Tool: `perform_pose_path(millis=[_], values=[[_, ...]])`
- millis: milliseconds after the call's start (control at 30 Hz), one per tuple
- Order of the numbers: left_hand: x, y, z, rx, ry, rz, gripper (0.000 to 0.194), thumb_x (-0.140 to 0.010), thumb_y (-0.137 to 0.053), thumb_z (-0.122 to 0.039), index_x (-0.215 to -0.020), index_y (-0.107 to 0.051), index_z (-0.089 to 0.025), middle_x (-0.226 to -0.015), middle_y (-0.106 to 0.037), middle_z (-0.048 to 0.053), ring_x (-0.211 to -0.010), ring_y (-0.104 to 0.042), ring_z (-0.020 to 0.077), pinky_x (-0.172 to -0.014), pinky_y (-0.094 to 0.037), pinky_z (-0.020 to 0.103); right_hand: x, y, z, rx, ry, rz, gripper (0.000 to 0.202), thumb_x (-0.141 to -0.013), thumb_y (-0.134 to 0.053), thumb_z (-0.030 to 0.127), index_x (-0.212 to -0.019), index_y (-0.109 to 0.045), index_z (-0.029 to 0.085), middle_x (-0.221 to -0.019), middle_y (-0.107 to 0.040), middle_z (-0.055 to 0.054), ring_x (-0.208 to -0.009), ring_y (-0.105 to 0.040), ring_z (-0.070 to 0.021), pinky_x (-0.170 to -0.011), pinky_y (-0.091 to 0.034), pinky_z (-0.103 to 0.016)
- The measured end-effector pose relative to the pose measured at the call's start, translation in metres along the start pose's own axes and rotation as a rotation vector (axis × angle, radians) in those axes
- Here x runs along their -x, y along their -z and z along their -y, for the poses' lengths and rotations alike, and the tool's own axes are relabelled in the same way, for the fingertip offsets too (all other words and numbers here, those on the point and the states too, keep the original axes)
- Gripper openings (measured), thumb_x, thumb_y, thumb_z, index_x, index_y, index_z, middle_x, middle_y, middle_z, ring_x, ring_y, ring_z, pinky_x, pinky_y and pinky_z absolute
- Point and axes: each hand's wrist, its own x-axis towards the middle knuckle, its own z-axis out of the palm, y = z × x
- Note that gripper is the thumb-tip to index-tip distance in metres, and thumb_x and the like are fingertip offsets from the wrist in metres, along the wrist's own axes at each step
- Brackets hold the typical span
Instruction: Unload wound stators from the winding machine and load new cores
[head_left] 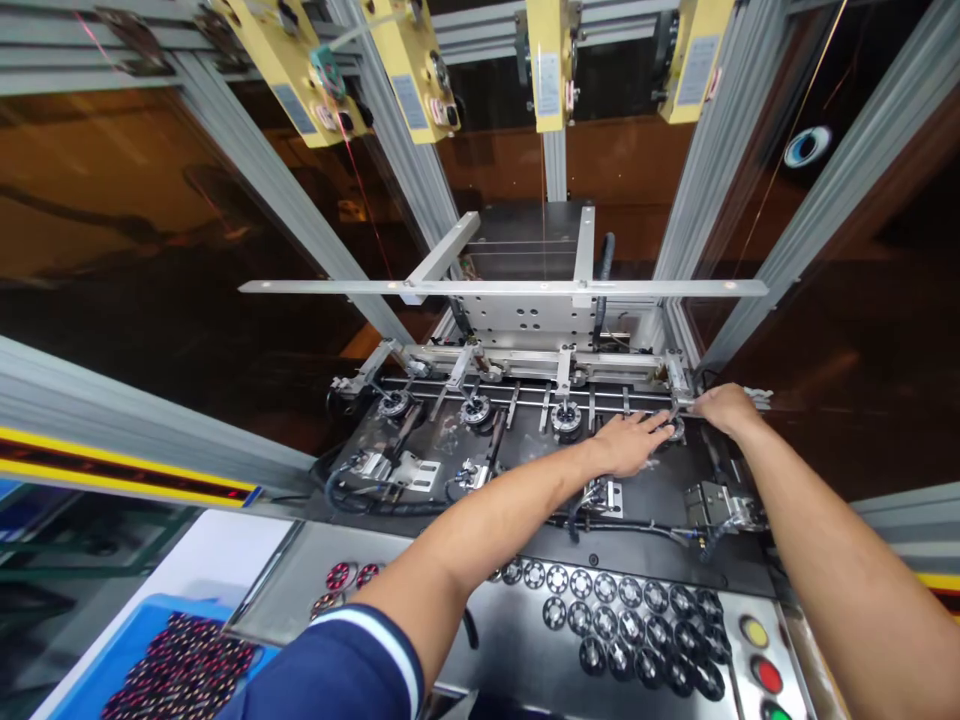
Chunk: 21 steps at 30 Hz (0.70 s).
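Note:
My left hand (634, 442) reaches to the rightmost station of a coil winding machine. Its fingers are stretched out, and their tips rest at or just over a round slotted stator core (676, 430), partly hidden beneath them. Beside it on the right, my right hand (726, 408) has its fingers bent together close to the metal arm (677, 375) of that station. Whatever lies between those fingertips is too small to make out. Further left, similar stator cores sit in their holders: one at the third station (566, 420), one at the second (475, 411), one at the leftmost (394, 404).
Several black-and-silver stator cores (630, 627) lie in rows on the steel ledge. Red-wound ones (337, 575) lie left, and a blue bin (150, 612) holds many more. Push buttons (766, 674) sit front right. A crossbar (502, 288) and yellow wire tensioners (549, 65) hang above.

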Motion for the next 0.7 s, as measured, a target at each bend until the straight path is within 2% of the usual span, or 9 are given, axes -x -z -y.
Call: perform_pose_path(millis=[133,233,500,700], values=[[-0.002,-0.003,0.001,0.014,-0.003,0.009,0.078,-0.089,-0.062,-0.022,-0.157,-0.023,-0.026,-0.172,-0.007,0.007,-0.149,-0.033,0.0377,-0.113,-0.043,0.053,0.030,-0.004,-0.013,-0.182,-0.087,0.094,0.030,-0.096,-0.063,0.038,-0.115,-0.063,0.014,-0.109,-0.067,-0.006,-0.092,-0.067,-0.0168,-0.079,-0.059,-0.035],[-0.002,-0.004,0.001,0.014,-0.005,0.008,0.079,-0.090,-0.063,-0.024,-0.157,-0.023,-0.024,-0.171,-0.007,0.008,-0.149,-0.034,0.0384,-0.114,-0.043,0.053,0.043,-0.006,-0.014,-0.280,-0.112,0.124,0.031,-0.096,-0.064,0.037,-0.117,-0.063,0.015,-0.108,-0.067,-0.005,-0.089,-0.067,-0.0159,-0.076,-0.059,-0.034],[-0.001,-0.003,0.000,0.020,0.001,0.004,0.080,-0.088,-0.063,-0.023,-0.158,-0.022,-0.025,-0.171,-0.009,0.009,-0.149,-0.034,0.0386,-0.112,-0.044,0.053,0.039,-0.008,-0.015,-0.361,-0.106,0.131,0.029,-0.095,-0.064,0.037,-0.112,-0.064,0.014,-0.102,-0.067,-0.004,-0.082,-0.065,-0.0140,-0.070,-0.058,-0.030],[-0.002,-0.005,0.001,0.028,0.006,0.004,0.081,-0.088,-0.064,-0.023,-0.158,-0.022,-0.027,-0.172,-0.008,0.007,-0.149,-0.033,0.0380,-0.113,-0.043,0.052,0.039,-0.012,-0.019,-0.352,-0.077,0.099,0.030,-0.095,-0.064,0.038,-0.113,-0.064,0.014,-0.105,-0.067,-0.005,-0.087,-0.066,-0.0156,-0.074,-0.059,-0.033]])
